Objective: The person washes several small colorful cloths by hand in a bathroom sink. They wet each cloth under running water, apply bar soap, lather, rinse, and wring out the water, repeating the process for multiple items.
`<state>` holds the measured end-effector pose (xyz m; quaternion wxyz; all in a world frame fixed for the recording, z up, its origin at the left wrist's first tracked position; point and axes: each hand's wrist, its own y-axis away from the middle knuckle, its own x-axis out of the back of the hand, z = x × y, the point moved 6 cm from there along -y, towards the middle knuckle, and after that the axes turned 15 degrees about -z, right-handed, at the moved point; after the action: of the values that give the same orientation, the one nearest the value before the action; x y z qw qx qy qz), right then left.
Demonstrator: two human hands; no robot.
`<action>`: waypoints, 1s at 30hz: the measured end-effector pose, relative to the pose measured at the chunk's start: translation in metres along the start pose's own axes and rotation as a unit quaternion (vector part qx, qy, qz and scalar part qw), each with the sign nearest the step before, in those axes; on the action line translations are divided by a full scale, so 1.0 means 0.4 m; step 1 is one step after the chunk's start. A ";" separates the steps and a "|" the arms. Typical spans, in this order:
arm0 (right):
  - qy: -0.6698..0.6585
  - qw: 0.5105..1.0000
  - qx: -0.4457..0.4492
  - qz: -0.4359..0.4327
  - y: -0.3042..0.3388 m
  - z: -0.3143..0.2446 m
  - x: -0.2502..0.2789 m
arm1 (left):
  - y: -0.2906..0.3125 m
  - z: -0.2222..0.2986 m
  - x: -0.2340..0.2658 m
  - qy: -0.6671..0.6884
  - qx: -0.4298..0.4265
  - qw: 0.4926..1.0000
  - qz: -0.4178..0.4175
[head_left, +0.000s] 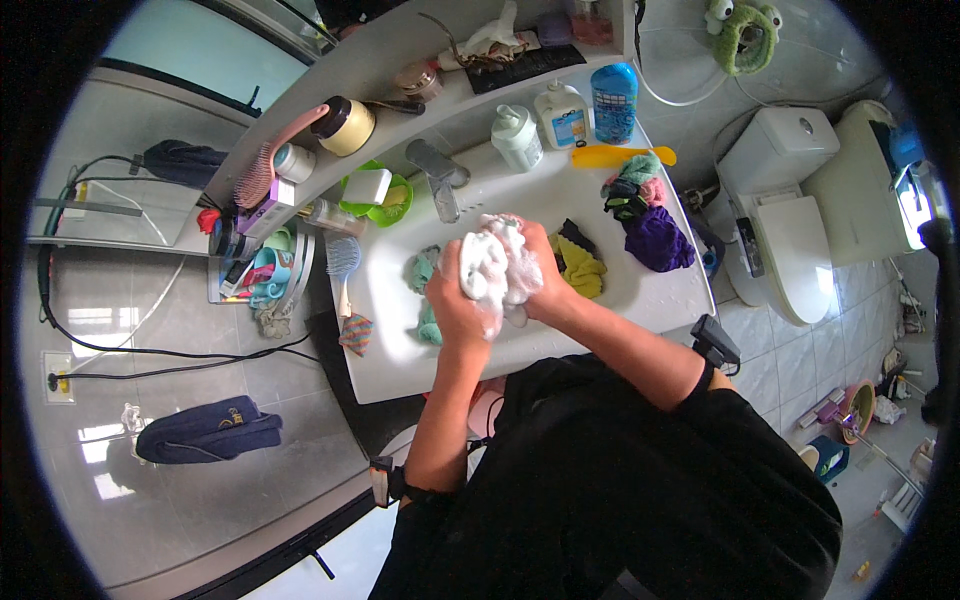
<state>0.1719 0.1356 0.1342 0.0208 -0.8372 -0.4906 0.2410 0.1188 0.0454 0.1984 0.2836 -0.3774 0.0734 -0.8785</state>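
Note:
Over the white sink (385, 375), my left hand (458, 308) and my right hand (545, 280) are closed round a bundle thick with white lather, apparently a soapy cloth (488, 262). The suds hide most of its shape and some of my fingers. Teal cloths (424, 268) lie in the basin left of my hands. A yellow and black cloth (581, 268) rests in the basin to their right. Beyond my hands stands the tap (445, 200).
On the sink's right ledge sit a purple cloth (658, 240) and an orange-yellow handled thing (600, 156). Bottles, among them a blue one (615, 105), line the back. A green soap dish (393, 205) and a blue hairbrush (343, 258) are at left. A toilet (790, 240) stands right.

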 end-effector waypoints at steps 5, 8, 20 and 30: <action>0.089 0.991 0.069 -0.073 -0.091 -0.055 -0.022 | -0.060 0.000 0.056 0.000 -0.040 0.999 0.011; 0.077 0.992 0.082 -0.059 -0.137 -0.076 -0.034 | -0.099 0.006 0.082 -0.007 -0.059 0.998 0.014; 0.077 0.986 0.101 -0.108 -0.208 -0.107 -0.060 | -0.178 0.083 0.144 -0.093 -0.131 0.987 0.019; 0.064 0.984 0.095 -0.134 -0.206 0.017 -0.028 | -0.136 -0.095 0.081 -0.063 -0.033 0.996 0.045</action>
<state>0.0978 0.1676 0.1547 0.1633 -0.7716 -0.5712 0.2273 0.0498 0.0694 0.2105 0.3141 -0.4371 0.1016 -0.8366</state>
